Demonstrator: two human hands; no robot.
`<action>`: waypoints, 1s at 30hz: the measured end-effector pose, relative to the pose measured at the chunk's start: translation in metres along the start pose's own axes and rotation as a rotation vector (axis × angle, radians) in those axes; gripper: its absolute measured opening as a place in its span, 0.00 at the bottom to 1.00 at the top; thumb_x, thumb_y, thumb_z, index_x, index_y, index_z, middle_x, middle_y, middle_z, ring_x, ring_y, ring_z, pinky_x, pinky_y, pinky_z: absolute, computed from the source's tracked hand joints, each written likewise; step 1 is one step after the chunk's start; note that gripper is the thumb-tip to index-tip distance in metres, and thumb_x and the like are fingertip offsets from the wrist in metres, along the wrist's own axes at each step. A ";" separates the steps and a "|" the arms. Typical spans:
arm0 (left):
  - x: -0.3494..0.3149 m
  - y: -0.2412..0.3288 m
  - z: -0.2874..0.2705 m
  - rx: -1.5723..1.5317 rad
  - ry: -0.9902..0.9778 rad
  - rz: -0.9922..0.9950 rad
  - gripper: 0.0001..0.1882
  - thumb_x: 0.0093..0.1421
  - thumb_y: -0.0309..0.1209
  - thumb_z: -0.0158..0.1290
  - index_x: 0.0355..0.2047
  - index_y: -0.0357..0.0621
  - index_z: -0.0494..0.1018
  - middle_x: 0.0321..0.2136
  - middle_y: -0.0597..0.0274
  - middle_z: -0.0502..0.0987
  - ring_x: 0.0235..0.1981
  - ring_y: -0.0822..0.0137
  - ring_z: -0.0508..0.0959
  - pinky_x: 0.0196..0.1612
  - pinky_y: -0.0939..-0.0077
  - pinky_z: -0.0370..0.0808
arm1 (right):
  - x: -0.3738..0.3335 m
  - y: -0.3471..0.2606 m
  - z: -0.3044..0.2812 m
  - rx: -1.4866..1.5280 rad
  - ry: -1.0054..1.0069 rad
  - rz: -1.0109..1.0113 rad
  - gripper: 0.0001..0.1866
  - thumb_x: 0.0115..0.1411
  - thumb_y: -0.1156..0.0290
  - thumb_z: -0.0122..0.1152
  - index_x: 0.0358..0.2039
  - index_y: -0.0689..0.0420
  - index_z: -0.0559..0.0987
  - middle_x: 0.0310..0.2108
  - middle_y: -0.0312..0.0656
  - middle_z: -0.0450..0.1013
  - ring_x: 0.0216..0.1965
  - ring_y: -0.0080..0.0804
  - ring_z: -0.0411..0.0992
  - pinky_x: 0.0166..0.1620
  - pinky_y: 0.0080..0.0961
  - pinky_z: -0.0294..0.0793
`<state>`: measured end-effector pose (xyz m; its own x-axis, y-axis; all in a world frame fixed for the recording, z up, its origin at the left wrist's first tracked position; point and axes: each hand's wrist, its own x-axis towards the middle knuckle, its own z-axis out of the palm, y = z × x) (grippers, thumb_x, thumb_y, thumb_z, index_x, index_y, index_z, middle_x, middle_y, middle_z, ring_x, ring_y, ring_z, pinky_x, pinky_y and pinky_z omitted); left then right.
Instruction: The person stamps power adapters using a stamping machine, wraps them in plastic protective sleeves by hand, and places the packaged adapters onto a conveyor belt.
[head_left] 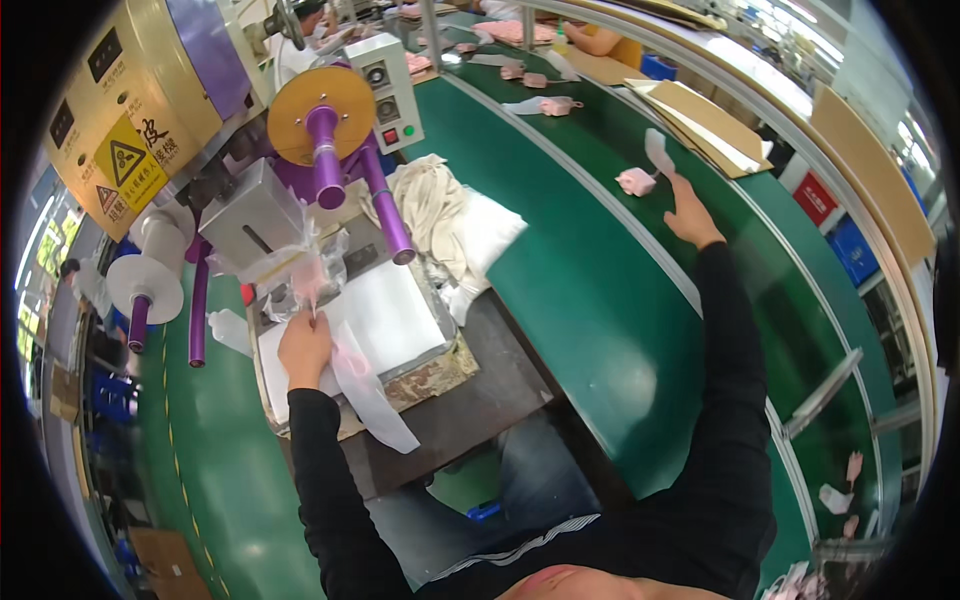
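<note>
My left hand (305,350) is closed in a pinch on the end of a pink fabric piece (310,283), which lies under the grey metal block (252,215) of a machine. Clear film covers part of this piece. Below that hand, a sheer pale strip (372,395) trails over the white work plate (385,310); whether it joins the pinched piece I cannot tell. My right hand (692,215) reaches over the green conveyor belt, thumb and forefinger apart. Its fingertip is at the lower end of a white strip (657,150), beside a small pink bundle (635,181).
Purple rollers (325,160) and an orange disc (300,110) project from the machine at left. A cream cloth (430,205) lies behind the plate. Further pink bundles (555,105) sit along the belt (740,260). Cardboard sheets (700,125) rest beyond it. Other people work at the back.
</note>
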<state>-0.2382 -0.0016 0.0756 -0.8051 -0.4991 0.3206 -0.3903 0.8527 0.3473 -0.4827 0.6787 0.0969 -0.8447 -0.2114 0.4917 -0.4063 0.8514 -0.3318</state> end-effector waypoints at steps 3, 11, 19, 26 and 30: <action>-0.014 0.001 -0.004 -0.023 0.139 0.060 0.15 0.65 0.40 0.51 0.32 0.42 0.76 0.33 0.48 0.79 0.37 0.43 0.79 0.40 0.50 0.74 | 0.052 0.000 0.051 -0.030 -0.016 -0.033 0.51 0.47 0.86 0.56 0.74 0.55 0.51 0.68 0.56 0.60 0.66 0.57 0.62 0.65 0.42 0.66; -0.017 -0.003 -0.008 -0.197 0.261 0.235 0.10 0.65 0.33 0.50 0.32 0.39 0.76 0.35 0.47 0.78 0.40 0.44 0.77 0.41 0.51 0.74 | 0.029 0.013 0.032 -0.184 -0.056 -0.031 0.30 0.44 0.69 0.71 0.51 0.53 0.74 0.44 0.45 0.75 0.47 0.49 0.75 0.48 0.42 0.77; -0.029 -0.019 -0.011 -0.601 0.448 0.338 0.07 0.67 0.29 0.53 0.39 0.40 0.79 0.46 0.49 0.73 0.52 0.51 0.71 0.57 0.62 0.69 | -0.066 -0.110 -0.100 1.795 0.520 0.393 0.21 0.68 0.56 0.59 0.55 0.53 0.70 0.48 0.45 0.73 0.39 0.28 0.72 0.46 0.29 0.75; -0.112 0.012 -0.037 -1.690 0.393 0.025 0.28 0.74 0.29 0.45 0.72 0.41 0.54 0.66 0.55 0.64 0.65 0.63 0.66 0.66 0.65 0.64 | -0.126 -0.206 -0.130 1.722 -0.414 0.371 0.26 0.64 0.57 0.58 0.59 0.55 0.68 0.43 0.43 0.71 0.22 0.20 0.60 0.16 0.16 0.61; -0.170 -0.027 -0.031 -1.822 0.560 -0.053 0.32 0.70 0.27 0.50 0.72 0.41 0.54 0.61 0.55 0.68 0.58 0.63 0.71 0.61 0.65 0.71 | -0.130 -0.316 -0.084 1.502 -0.729 0.365 0.28 0.60 0.64 0.61 0.59 0.58 0.69 0.41 0.42 0.73 0.22 0.19 0.64 0.15 0.17 0.60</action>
<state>-0.0772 0.0552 0.0388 -0.4480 -0.8193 0.3578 0.7710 -0.1515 0.6186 -0.2154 0.4777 0.2056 -0.7606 -0.6447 -0.0766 0.2436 -0.1739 -0.9542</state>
